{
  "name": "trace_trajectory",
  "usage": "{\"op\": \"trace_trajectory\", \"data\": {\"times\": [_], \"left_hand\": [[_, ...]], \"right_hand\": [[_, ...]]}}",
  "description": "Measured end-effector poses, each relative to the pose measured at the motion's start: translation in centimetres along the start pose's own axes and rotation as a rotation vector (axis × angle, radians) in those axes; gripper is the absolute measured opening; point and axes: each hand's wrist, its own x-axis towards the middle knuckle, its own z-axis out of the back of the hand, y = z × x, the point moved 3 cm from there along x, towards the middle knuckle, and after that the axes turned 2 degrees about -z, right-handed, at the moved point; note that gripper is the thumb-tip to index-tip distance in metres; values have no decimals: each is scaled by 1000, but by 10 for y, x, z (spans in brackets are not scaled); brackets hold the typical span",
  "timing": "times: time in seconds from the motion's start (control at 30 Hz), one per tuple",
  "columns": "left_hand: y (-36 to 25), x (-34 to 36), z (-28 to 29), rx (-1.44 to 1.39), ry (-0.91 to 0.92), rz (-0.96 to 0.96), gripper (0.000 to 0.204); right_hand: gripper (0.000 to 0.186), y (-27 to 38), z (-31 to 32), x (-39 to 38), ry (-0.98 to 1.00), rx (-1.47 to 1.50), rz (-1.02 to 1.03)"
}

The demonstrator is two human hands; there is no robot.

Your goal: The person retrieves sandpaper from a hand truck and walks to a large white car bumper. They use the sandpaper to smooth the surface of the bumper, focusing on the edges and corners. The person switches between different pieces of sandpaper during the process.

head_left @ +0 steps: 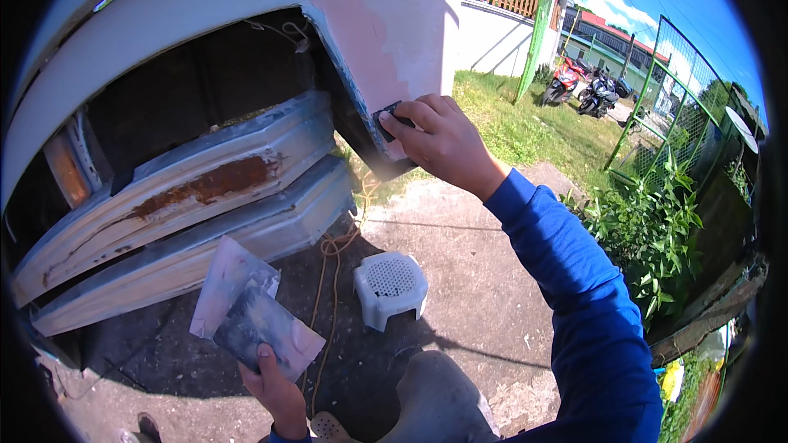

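Note:
My right hand (443, 141) grips a small black flat piece (391, 121), its kind unclear, against the lower corner of a white vehicle body panel (423, 25). A patch of pink filler (361, 29) covers part of this panel beside the dark opening. Low on the left, my left hand (275, 392) holds flat, smudged grey-and-pink plates (267, 328), thumb on top. They fan out at an angle to each other; their material is unclear. The front of the vehicle has a worn, curved bumper (222, 176) with a rusty brown area.
A white plastic stool (392, 285) stands on the concrete below the panel. An orange cord (332, 258) runs along the ground beside it. Leafy plants (648, 238) grow at the right. Motorcycles (566, 82) are parked on the grass near a green mesh gate (657, 107).

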Motion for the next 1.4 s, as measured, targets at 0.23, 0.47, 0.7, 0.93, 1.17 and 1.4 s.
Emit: {"op": "trace_trajectory", "data": {"times": [0.23,0.47,0.7,0.93,1.17,1.4], "left_hand": [[-2,-4,-7,32,15,21,53],[0,-7,-8,15,2,20,53],[-9,-10,-16,47,-13,-12,48],[-11,-12,-18,33,-13,-36,46],[-7,-9,-14,39,2,5,48],[-9,-9,-11,38,5,23,48]], "right_hand": [[34,2,-6,-38,112,22,43],[32,-10,26,-40,206,76,-35],[29,-48,57,59,-148,-76,-8],[25,-57,61,132,-284,-296,235],[27,-49,54,134,-205,-299,228],[33,-27,27,48,-37,-178,134]]}}
